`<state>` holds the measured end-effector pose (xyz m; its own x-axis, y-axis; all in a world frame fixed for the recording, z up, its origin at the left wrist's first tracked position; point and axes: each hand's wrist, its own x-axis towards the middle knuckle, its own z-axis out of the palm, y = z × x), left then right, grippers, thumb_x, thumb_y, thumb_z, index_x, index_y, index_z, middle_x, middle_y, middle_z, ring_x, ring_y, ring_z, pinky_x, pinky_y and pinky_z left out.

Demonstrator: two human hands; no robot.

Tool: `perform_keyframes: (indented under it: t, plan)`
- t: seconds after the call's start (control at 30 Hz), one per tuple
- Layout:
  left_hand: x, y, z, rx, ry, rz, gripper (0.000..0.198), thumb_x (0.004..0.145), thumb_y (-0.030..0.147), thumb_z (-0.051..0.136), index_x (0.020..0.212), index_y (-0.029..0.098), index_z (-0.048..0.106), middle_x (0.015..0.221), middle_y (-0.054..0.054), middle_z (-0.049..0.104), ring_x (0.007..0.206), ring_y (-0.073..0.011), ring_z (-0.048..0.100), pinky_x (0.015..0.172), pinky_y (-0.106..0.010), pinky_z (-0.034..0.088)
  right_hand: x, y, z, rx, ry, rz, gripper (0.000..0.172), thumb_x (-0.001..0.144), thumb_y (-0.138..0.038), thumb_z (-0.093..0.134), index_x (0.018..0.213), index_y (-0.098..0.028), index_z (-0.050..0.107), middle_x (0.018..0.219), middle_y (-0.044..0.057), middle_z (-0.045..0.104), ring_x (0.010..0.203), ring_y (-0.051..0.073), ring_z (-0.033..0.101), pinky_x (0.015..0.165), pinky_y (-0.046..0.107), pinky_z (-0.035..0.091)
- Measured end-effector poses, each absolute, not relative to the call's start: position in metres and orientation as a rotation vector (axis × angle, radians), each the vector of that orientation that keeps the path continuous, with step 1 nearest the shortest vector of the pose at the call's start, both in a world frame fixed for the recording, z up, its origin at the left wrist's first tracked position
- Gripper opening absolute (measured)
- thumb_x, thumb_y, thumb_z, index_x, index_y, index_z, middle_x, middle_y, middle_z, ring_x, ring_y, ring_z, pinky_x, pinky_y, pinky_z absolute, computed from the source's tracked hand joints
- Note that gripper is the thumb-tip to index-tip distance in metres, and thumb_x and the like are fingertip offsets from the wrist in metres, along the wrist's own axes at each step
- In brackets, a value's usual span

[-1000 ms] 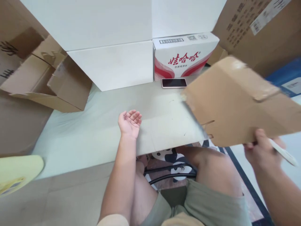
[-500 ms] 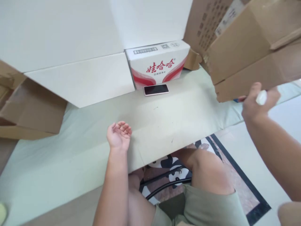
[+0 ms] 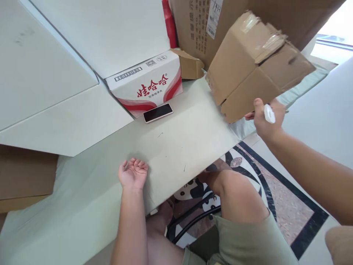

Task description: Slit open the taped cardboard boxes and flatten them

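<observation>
My right hand [image 3: 266, 119] is raised at the right, gripping the lower edge of a brown cardboard box [image 3: 255, 68] with taped flaps, held tilted in the air. A white pen-like object [image 3: 269, 113] is also pinched in that hand. My left hand [image 3: 133, 173] rests palm up on the pale cardboard sheet [image 3: 179, 143] lying over my lap, fingers loosely curled and empty. A black phone [image 3: 158, 112] lies on the sheet in front of a white box with red printed characters [image 3: 146, 86].
Large white boxes [image 3: 55, 73] stand at the left and back. Big brown cartons [image 3: 193, 25] lean at the back right, a small brown box [image 3: 190, 66] beside them. Flattened brown cardboard [image 3: 24, 176] lies far left. My bare knee [image 3: 237, 195] and a patterned floor mat [image 3: 275, 191] show below.
My right hand has lifted and swung the brown box up and away to the right. The view has turned right. My left hand has stayed on the sheet, curling slightly.
</observation>
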<state>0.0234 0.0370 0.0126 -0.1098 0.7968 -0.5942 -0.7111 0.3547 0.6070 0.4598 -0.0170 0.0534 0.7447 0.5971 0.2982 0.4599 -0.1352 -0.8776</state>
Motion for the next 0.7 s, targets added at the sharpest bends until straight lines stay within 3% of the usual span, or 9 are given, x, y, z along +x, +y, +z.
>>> perform_keyframes:
  t: [0.17, 0.23, 0.3, 0.37, 0.47, 0.57, 0.7]
  plan:
    - [0.025, 0.041, 0.01, 0.146, 1.127, 1.299, 0.021, 0.076, 0.035, 0.054, 0.066, 0.018, 0.047, 0.052, 0.004, 0.042, 0.043, -0.0101, 0.046, 0.046, -0.022, 0.043, 0.456, 0.01, 0.074, -1.845, -0.979, 0.099, 0.015, 0.096, -0.031, 0.056, 0.085, -0.022, 0.05, 0.058, -0.003, 0.055, 0.047, 0.014, 0.065, 0.04, 0.021, 0.039]
    - [0.024, 0.042, 0.009, 0.159, 1.13, 1.296, 0.019, 0.074, 0.034, 0.055, 0.066, 0.018, 0.047, 0.053, 0.004, 0.042, 0.044, -0.0097, 0.045, 0.046, -0.022, 0.042, 0.461, 0.035, 0.088, -1.837, -1.052, 0.011, 0.013, 0.097, -0.032, 0.053, 0.093, -0.02, 0.055, 0.068, 0.0, 0.061, 0.047, 0.014, 0.063, 0.042, 0.024, 0.042]
    - [0.024, 0.043, 0.008, 0.144, 1.122, 1.289, 0.016, 0.072, 0.031, 0.053, 0.067, 0.018, 0.048, 0.054, 0.004, 0.042, 0.044, -0.0096, 0.046, 0.047, -0.022, 0.043, 0.467, 0.069, 0.104, -1.823, -1.134, -0.109, 0.019, 0.099, -0.032, 0.047, 0.104, -0.018, 0.06, 0.08, 0.004, 0.067, 0.053, 0.015, 0.064, 0.052, 0.028, 0.051]
    - [0.025, 0.045, 0.009, 0.117, 1.115, 1.28, 0.013, 0.072, 0.029, 0.051, 0.066, 0.017, 0.049, 0.054, 0.003, 0.042, 0.045, -0.0101, 0.046, 0.048, -0.022, 0.043, 0.469, 0.106, 0.119, -1.917, -1.216, -0.196, 0.025, 0.098, -0.029, 0.047, 0.115, -0.016, 0.061, 0.093, 0.008, 0.071, 0.073, 0.018, 0.068, 0.075, 0.035, 0.057]
    - [0.026, 0.047, 0.01, 0.098, 1.105, 1.265, 0.012, 0.072, 0.028, 0.049, 0.066, 0.017, 0.049, 0.054, 0.002, 0.044, 0.045, -0.0108, 0.047, 0.048, -0.023, 0.043, 0.456, 0.148, 0.135, -2.075, -1.294, -0.135, 0.034, 0.094, -0.022, 0.052, 0.126, -0.022, 0.059, 0.114, 0.009, 0.071, 0.107, 0.027, 0.067, 0.102, 0.045, 0.051]
    - [0.023, 0.048, 0.011, 0.1, 1.094, 1.261, 0.013, 0.072, 0.03, 0.051, 0.068, 0.018, 0.049, 0.055, 0.003, 0.044, 0.045, -0.0111, 0.048, 0.048, -0.023, 0.043, 0.428, 0.154, 0.135, -2.009, -1.532, -0.068, 0.027, 0.095, -0.028, 0.049, 0.117, -0.028, 0.065, 0.11, 0.01, 0.074, 0.113, 0.032, 0.067, 0.106, 0.05, 0.048]
    - [0.017, 0.046, 0.013, 0.123, 1.047, 1.27, 0.015, 0.073, 0.032, 0.053, 0.069, 0.018, 0.049, 0.055, 0.004, 0.044, 0.045, -0.0108, 0.048, 0.049, -0.023, 0.043, 0.398, 0.123, 0.119, -1.882, -1.759, 0.007, 0.043, 0.092, -0.028, 0.051, 0.132, -0.018, 0.062, 0.107, 0.011, 0.077, 0.109, 0.033, 0.071, 0.104, 0.052, 0.05]
